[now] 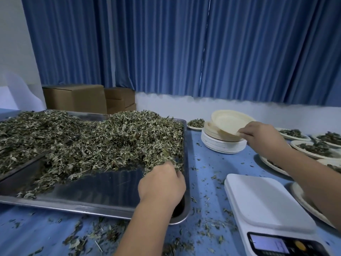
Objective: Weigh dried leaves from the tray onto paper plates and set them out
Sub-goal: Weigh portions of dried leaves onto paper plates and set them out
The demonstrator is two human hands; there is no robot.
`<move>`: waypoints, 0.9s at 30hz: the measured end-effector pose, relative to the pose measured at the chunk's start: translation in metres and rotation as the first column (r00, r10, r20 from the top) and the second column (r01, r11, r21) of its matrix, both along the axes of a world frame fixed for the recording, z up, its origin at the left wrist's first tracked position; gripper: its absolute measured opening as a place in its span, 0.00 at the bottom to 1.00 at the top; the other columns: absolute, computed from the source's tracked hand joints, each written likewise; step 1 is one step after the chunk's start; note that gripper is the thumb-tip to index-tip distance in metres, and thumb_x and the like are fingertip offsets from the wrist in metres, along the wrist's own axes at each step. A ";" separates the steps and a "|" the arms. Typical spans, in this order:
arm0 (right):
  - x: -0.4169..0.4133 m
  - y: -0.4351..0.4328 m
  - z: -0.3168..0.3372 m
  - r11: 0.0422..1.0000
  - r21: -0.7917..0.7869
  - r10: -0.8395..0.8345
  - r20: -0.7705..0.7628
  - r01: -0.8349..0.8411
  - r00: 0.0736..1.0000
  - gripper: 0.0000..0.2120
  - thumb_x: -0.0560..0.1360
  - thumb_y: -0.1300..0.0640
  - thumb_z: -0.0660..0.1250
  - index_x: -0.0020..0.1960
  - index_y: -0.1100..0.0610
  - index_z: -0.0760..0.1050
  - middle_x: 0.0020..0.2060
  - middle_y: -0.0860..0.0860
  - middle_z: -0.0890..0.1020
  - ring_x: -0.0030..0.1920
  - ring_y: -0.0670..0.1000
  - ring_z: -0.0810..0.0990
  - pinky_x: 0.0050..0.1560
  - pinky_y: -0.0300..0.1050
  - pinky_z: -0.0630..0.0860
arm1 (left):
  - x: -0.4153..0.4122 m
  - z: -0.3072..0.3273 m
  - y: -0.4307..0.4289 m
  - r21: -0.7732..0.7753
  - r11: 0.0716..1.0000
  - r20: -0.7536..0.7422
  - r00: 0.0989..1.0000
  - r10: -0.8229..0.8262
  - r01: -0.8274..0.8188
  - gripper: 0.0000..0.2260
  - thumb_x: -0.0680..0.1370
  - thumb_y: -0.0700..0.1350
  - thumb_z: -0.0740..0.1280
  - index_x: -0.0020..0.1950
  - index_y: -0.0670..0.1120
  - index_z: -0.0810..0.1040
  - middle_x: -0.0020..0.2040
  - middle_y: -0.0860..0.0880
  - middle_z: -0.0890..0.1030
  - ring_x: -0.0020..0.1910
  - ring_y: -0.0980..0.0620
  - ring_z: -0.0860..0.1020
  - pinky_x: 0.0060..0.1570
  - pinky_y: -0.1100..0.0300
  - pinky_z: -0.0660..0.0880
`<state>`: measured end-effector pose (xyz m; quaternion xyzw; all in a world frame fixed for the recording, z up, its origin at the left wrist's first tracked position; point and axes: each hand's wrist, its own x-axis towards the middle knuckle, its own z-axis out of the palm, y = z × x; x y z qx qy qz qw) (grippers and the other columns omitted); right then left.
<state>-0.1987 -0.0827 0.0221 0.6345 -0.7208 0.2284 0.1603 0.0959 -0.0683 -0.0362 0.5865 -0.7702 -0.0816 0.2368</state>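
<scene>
Fingers (178,175) of the left hand (162,185) are curling down into the near right fringe of the dried leaves (110,137), closing round a small clump; how much is gathered under the palm cannot be told. That hand is working inside the steel tray (92,205), close to its right rim.

Leaves are lying heaped across the far and middle part of the tray, with bare metal showing along the near side. A second tray (22,169) is showing its rim at the left, with leaves spilling over it.

The right hand (262,135) is reaching out to the stack (223,145) of paper plates beyond the tray's far right corner. Its thumb and fingertips (239,133) are pinching the near rim of the top paper plate (230,120), which is tilting with its hollow toward the camera; whether its lower edge is touching the stack cannot be confirmed.

The white scale (258,200) is standing on the blue table (206,182) at near right, just beside the tray; its display (267,243) is lit, the reading illegible. Filled plates (313,149) are lying along the right edge of the table, partly hidden by the right forearm. One more filled plate (195,123) is sitting behind the stack, next to the tray's far corner. Leaf scraps (103,231) are lying scattered over the table near the front. Cardboard boxes (73,97) are standing behind the tray, in front of blue curtains (166,43).
</scene>
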 end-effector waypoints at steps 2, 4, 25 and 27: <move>0.006 0.035 -0.009 0.997 -0.030 0.073 0.019 -0.072 0.997 0.08 0.78 0.57 0.66 0.49 0.58 0.83 0.47 0.50 0.81 0.46 0.53 0.77 0.47 0.49 0.72 | 0.001 0.000 -0.001 0.007 1.000 0.002 1.000 0.002 -0.002 0.11 0.81 0.54 0.56 0.55 0.51 0.74 0.42 0.53 0.79 0.40 0.49 0.78 0.35 0.57 0.71; 0.012 0.070 -0.019 0.989 -0.034 0.145 0.006 -0.144 0.989 0.06 0.76 0.60 0.68 0.48 0.58 0.84 0.45 0.48 0.81 0.44 0.52 0.79 0.44 0.46 0.71 | 0.001 0.000 0.000 0.010 1.000 0.000 1.000 0.008 -0.008 0.11 0.81 0.54 0.56 0.53 0.51 0.75 0.40 0.53 0.78 0.36 0.52 0.77 0.32 0.59 0.69; 0.001 0.178 -0.021 0.855 0.349 0.277 0.316 -0.383 0.907 0.09 0.76 0.52 0.67 0.53 0.40 0.81 0.49 0.33 0.78 0.49 0.40 0.79 0.52 0.39 0.74 | 0.028 0.005 -0.002 0.030 0.994 -0.578 0.810 0.103 -0.105 0.18 0.82 0.60 0.52 0.47 0.54 0.79 0.41 0.52 0.81 0.41 0.52 0.77 0.39 0.55 0.68; 0.000 0.179 -0.020 0.859 0.343 0.271 0.326 -0.381 0.906 0.09 0.75 0.46 0.64 0.53 0.38 0.80 0.50 0.32 0.77 0.49 0.38 0.78 0.52 0.36 0.73 | 0.029 0.005 -0.001 0.037 0.995 -0.610 0.786 0.100 -0.097 0.19 0.82 0.60 0.52 0.47 0.54 0.79 0.44 0.52 0.80 0.44 0.52 0.77 0.46 0.52 0.71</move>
